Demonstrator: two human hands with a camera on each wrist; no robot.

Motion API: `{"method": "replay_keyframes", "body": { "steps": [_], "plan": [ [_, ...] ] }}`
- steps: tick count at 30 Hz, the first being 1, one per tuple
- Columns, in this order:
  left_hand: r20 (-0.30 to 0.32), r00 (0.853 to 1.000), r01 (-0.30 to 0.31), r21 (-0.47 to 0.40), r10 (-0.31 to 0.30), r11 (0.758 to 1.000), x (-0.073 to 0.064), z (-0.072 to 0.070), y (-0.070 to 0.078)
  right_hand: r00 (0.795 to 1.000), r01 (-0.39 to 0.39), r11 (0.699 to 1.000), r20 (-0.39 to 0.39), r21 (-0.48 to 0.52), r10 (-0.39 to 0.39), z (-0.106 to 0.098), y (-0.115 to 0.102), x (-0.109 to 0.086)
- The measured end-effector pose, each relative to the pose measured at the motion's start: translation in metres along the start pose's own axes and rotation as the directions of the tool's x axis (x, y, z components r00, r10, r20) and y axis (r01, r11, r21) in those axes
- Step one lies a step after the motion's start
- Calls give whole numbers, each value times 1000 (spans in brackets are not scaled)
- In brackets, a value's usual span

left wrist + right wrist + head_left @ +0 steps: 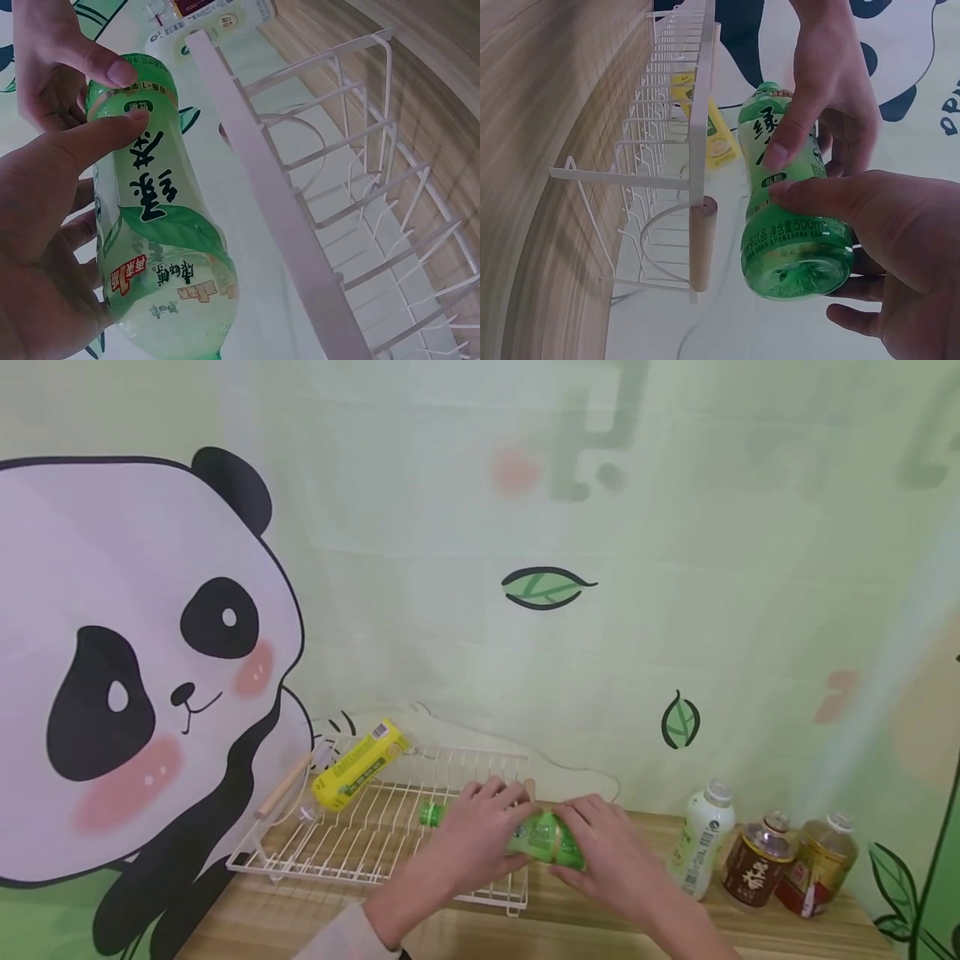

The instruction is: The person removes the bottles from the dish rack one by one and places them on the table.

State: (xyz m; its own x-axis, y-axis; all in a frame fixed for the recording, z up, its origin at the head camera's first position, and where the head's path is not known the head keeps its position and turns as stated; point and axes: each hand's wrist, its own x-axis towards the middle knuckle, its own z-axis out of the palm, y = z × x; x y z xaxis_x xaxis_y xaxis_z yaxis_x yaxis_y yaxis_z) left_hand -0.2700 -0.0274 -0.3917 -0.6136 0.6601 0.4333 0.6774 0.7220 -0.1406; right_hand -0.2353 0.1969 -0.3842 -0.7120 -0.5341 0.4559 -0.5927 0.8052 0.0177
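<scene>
A green tea bottle is held sideways over the right part of the white wire dish rack, its green cap toward the left. My left hand grips it around the middle. Near the base, my right hand holds it with thumb and fingers, as the right wrist view shows with the bottle's clear green bottom. Both thumbs lie along the label. Within the rack, a bottle with a yellow label leans diagonally against the back left.
Right of the rack stand a white-and-green bottle, a bottle with a dark brown label and one with a red and yellow label. Wooden handles cap the rack's ends. A panda-printed cloth hangs behind the wooden table.
</scene>
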Motion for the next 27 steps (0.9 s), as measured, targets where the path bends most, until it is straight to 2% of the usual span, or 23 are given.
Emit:
{"method": "replay_keyframes", "body": {
  "steps": [7, 12, 17, 24, 27],
  "plan": [
    [-3, 1000, 0, 34, 0, 999, -1, 3, 2, 1000, 9, 1000, 0, -4, -9, 4, 1, 0],
    [-17, 1000, -4, 22, 5, 1000, -1, 2, 0, 998, 31, 999, -57, 11, -30, 4, 4, 0],
    [5, 1000, 23, -20, -23, 1000, -1, -6, -4, 991, 40, 999, -129, 7, -39, 4, 13, -3],
    [-13, 995, 99, -128, -101, 987, -4, -22, -27, 992, -24, 1000, -126, -12, 22, -3, 29, -12],
    [-17, 986, 153, -259, -163, 954, -7, -28, -42, 989, -36, 999, -142, 33, 40, -8, 36, -17]
  ]
}}
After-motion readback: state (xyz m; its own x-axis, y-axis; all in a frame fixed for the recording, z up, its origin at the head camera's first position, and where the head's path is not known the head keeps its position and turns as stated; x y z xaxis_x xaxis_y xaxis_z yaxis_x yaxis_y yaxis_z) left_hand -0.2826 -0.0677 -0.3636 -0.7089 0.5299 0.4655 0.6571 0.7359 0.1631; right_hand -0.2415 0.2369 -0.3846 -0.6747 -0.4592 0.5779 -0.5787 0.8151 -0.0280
